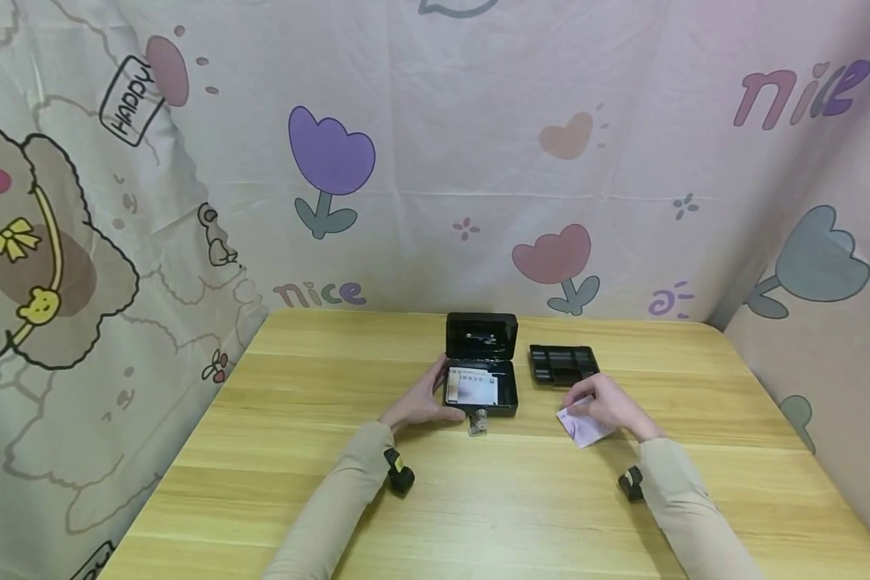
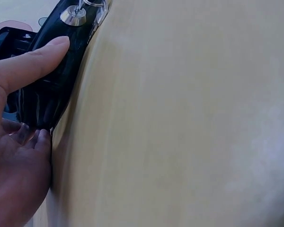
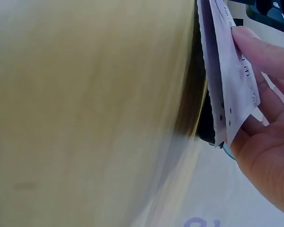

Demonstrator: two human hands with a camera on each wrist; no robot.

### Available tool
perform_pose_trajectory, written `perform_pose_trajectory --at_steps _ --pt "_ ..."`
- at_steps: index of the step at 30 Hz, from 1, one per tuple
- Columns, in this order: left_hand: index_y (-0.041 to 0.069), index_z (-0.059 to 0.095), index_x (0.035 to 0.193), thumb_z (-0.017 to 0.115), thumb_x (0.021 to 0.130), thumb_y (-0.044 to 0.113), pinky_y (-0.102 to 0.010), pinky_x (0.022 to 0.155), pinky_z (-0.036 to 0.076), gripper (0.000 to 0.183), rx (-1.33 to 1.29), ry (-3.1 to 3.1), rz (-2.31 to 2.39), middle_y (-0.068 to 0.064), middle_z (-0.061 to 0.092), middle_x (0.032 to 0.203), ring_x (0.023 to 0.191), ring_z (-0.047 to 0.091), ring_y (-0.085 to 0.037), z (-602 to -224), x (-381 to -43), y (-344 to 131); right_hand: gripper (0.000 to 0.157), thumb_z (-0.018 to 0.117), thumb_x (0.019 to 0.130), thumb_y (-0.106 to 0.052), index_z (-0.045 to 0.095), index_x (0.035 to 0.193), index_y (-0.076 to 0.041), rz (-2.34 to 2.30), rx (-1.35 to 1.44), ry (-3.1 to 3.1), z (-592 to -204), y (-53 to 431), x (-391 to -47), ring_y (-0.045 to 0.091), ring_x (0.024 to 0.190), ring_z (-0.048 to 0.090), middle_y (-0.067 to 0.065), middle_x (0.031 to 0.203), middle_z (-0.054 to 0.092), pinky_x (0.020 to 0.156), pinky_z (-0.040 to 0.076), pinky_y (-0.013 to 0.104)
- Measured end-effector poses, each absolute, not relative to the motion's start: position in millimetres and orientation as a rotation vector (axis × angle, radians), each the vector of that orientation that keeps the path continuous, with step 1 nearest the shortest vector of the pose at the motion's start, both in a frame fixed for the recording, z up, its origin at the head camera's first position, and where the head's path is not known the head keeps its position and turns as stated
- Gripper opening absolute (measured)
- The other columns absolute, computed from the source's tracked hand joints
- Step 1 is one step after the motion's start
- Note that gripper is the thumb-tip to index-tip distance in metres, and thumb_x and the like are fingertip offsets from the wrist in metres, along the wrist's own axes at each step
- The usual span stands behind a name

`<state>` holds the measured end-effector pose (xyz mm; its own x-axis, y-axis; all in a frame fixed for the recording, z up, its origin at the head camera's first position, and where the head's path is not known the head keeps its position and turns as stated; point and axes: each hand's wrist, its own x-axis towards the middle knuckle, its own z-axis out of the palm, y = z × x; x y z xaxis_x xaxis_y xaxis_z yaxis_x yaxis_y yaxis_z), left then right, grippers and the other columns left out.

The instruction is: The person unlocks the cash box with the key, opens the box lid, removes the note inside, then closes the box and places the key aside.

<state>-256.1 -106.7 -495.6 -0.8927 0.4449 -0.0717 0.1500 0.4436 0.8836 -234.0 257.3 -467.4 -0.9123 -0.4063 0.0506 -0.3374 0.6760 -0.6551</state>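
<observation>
A small black cash box (image 1: 508, 393) stands on the table, its lid (image 1: 482, 332) raised at the back. Pale paper notes (image 1: 476, 388) lie inside it. My left hand (image 1: 422, 400) grips the box's left front corner; in the left wrist view the thumb lies along its front, below the round lock (image 2: 73, 16), with the fingers at its side. Keys (image 1: 478, 421) hang at the front. To the right of the box, my right hand (image 1: 603, 401) pinches purple paper notes (image 3: 236, 75). Two layers of them, slightly parted, show in the right wrist view.
A black compartment tray (image 1: 563, 364) rests on the table right of the cash box, just beyond my right hand. Behind the wooden table (image 1: 493, 515) hangs a printed cloth (image 1: 435, 161), which also runs down both sides.
</observation>
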Motion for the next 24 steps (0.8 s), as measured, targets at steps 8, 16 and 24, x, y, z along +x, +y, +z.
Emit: perform_pose_trajectory --at_steps 8,16,24 --pt "0.004 0.002 0.162 0.088 0.076 0.017 -0.046 0.129 0.019 0.122 0.514 2.407 1.424 -0.019 0.005 0.17 0.156 0.02 -0.037 -496.0 -256.6 -107.1 0.011 0.072 0.085 -0.002 0.078 0.094 0.001 -1.168 -0.39 2.776 -466.8 253.4 -233.1 0.011 0.081 0.065 0.018 0.096 0.078 0.067 0.052 0.019" --pt "0.004 0.002 0.162 0.088 0.075 0.016 -0.045 0.13 0.017 0.123 0.517 2.399 1.441 -0.017 0.004 0.17 0.156 0.019 -0.036 -497.2 -256.8 -106.2 0.011 0.072 0.087 -0.003 0.077 0.095 0.003 -1.148 -0.332 2.802 -468.3 253.0 -232.9 0.012 0.079 0.067 0.019 0.095 0.078 0.067 0.054 0.02" --pt "0.004 0.002 0.162 0.088 0.076 0.018 -0.045 0.13 0.018 0.123 0.509 2.4 1.437 -0.017 0.004 0.17 0.156 0.019 -0.035 -497.7 -257.0 -106.7 0.012 0.071 0.086 -0.001 0.077 0.095 0.005 -1.117 -0.355 2.807 -468.3 255.2 -233.2 0.013 0.076 0.068 0.02 0.093 0.078 0.067 0.054 0.022"
